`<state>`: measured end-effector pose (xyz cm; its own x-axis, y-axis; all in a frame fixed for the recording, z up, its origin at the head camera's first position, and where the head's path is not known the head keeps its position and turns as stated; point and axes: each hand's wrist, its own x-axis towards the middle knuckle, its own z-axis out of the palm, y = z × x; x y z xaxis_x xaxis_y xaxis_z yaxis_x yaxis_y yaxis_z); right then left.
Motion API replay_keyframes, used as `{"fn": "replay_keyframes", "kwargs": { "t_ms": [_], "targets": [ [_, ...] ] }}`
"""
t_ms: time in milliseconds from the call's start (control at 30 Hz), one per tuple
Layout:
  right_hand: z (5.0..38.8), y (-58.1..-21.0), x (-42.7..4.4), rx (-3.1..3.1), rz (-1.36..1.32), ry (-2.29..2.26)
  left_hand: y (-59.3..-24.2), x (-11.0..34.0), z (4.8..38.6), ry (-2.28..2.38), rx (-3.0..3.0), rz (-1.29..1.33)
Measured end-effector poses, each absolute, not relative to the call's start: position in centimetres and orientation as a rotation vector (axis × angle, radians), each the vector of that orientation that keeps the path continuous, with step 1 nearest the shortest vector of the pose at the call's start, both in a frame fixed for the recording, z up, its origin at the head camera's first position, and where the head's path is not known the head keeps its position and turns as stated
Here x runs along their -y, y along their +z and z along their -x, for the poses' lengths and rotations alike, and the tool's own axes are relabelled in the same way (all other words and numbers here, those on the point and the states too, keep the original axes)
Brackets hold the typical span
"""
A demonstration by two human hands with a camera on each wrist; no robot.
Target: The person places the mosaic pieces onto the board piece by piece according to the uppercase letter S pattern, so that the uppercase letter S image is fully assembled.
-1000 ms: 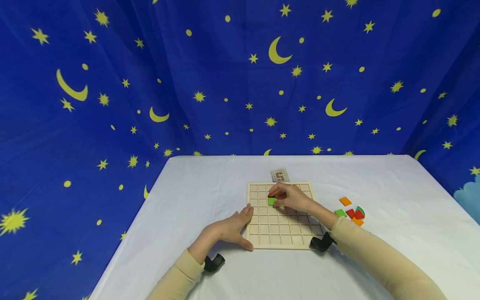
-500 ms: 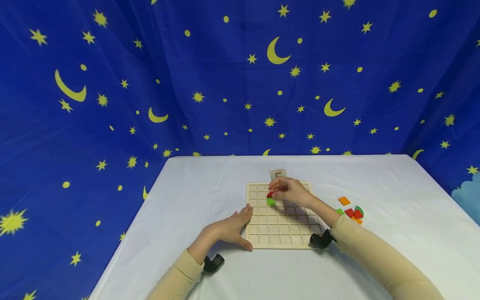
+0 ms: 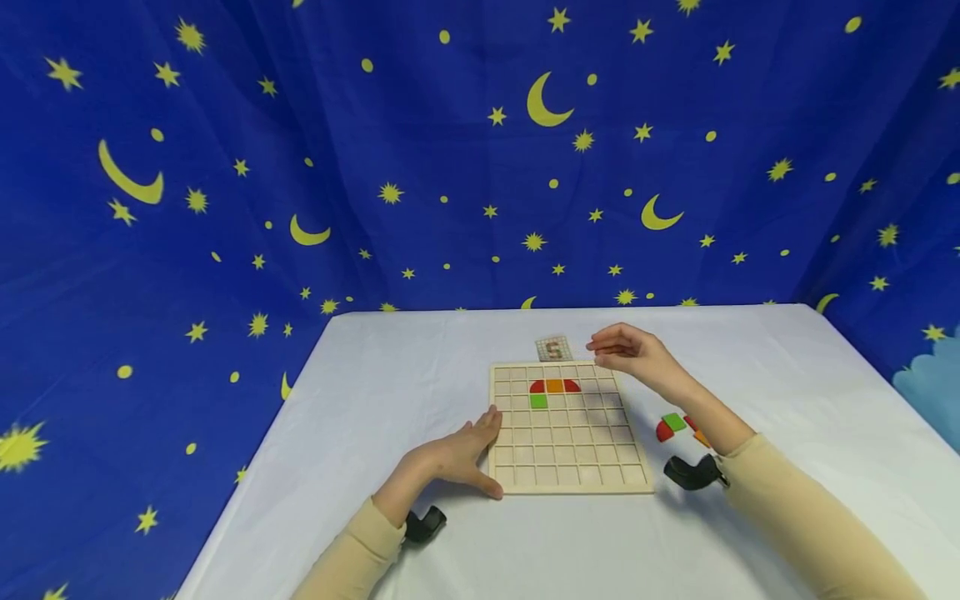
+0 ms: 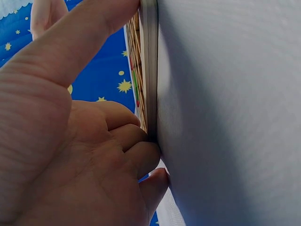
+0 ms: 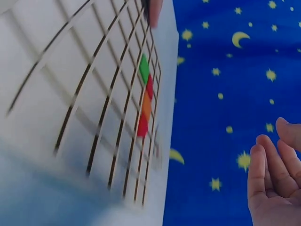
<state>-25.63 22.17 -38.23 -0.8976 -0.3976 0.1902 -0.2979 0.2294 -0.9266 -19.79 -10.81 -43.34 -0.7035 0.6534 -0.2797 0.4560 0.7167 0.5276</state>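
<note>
A wooden grid board (image 3: 557,455) lies on the table. In its upper rows sit a red rounded tile (image 3: 537,387), an orange square tile (image 3: 554,386) and another red rounded tile (image 3: 572,386) in a row. A green square tile (image 3: 538,402) lies directly below the left red one. My left hand (image 3: 456,456) rests against the board's left edge, fingers and thumb spread; the left wrist view shows its fingertips touching that edge. Above the board's far right corner hovers my right hand (image 3: 636,357), fingers loosely bent, and the right wrist view shows nothing in it.
A small card (image 3: 553,348) with an S-shaped pattern lies behind the board. Right of the board are loose tiles, among them a green one (image 3: 674,422) and a red one (image 3: 663,432); my right forearm partly covers this group. A blue starry cloth hangs behind the white table.
My right hand has left the tiles on the board and moved right, rising over the far right corner. The orange and right red tiles now show. My left hand stays in place.
</note>
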Motion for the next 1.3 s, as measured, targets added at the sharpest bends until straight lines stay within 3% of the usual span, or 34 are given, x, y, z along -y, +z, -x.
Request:
{"fn": "replay_keyframes", "kwargs": {
  "t_ms": [567,933,1300],
  "targets": [
    [21.5,-39.5,-30.1,-2.589,0.427,-1.741,-43.5,11.4,19.5,0.629,-2.489,-0.825],
    [18.6,-42.6,-29.8,-2.517,0.31,-1.689,-43.4,11.2,19.7,0.616,-2.483,-0.846],
    [18.0,-44.7,-29.5,-2.586,0.273,-1.579,-43.3,10.7,19.8,0.597,-2.487,-0.862]
  ]
}}
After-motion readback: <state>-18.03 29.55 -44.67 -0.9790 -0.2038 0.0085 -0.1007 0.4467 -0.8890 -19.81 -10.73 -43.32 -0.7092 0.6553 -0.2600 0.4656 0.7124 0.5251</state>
